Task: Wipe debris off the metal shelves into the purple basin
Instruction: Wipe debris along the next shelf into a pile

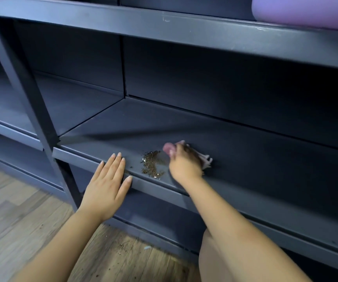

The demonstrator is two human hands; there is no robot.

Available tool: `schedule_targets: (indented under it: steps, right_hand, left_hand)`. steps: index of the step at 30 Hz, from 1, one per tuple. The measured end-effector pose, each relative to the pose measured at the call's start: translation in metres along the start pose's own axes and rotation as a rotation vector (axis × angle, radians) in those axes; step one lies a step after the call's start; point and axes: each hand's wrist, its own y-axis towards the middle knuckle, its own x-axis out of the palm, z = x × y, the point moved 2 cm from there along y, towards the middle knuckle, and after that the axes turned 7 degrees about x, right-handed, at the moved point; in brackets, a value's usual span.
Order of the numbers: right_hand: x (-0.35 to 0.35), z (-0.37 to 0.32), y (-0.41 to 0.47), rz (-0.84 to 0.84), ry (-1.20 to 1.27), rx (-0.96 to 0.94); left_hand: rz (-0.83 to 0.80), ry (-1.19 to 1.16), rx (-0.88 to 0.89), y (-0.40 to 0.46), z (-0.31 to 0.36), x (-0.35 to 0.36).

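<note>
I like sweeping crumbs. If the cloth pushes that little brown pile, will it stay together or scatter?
Probably scatter: the debris pile looks like loose, tiny grains, already spread unevenly. It seems light, so the cloth in the right hand should move it easily. Some may drop off the shelf edge.

The right hand [184, 162] is gripping a pink cloth [203, 159] on the dark metal shelf [245, 159], just beside a pile of brown debris [152, 163]. The left hand [107, 184] is resting flat with straight fingers on the shelf's front edge. A purple basin [306, 11] is sitting on the shelf above.
</note>
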Motion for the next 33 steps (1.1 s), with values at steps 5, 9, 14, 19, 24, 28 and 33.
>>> schedule_targets:
  steps: [5, 9, 14, 19, 24, 28, 33]
  right_hand:
    - [0.013, -0.036, 0.002, -0.334, 0.277, -0.145]
    - [-0.001, -0.007, 0.028, -0.231, 0.278, 0.003]
    - [0.004, 0.016, 0.057, -0.161, 0.183, 0.011]
    - [0.024, -0.038, 0.053, -0.525, 0.808, -0.082]
    - [0.040, -0.069, 0.047, -0.770, 1.036, -0.138]
    - [0.032, -0.064, 0.035, -0.786, 1.004, -0.188]
    - [0.022, -0.053, 0.025, -0.767, 0.855, -0.257]
  left_hand:
    - [-0.041, 0.018, 0.012, 0.004, -0.001, -0.006]
    - [-0.081, 0.037, -0.016, 0.004, -0.015, -0.013]
    - [-0.088, -0.005, -0.099, -0.001, -0.031, -0.016]
    - [-0.063, -0.077, -0.122, -0.001, -0.030, -0.009]
    - [-0.039, -0.083, -0.115, -0.002, -0.031, -0.005]
    - [-0.030, -0.093, -0.121, -0.002, -0.031, -0.003]
    - [-0.026, -0.078, -0.112, -0.002, -0.031, -0.002]
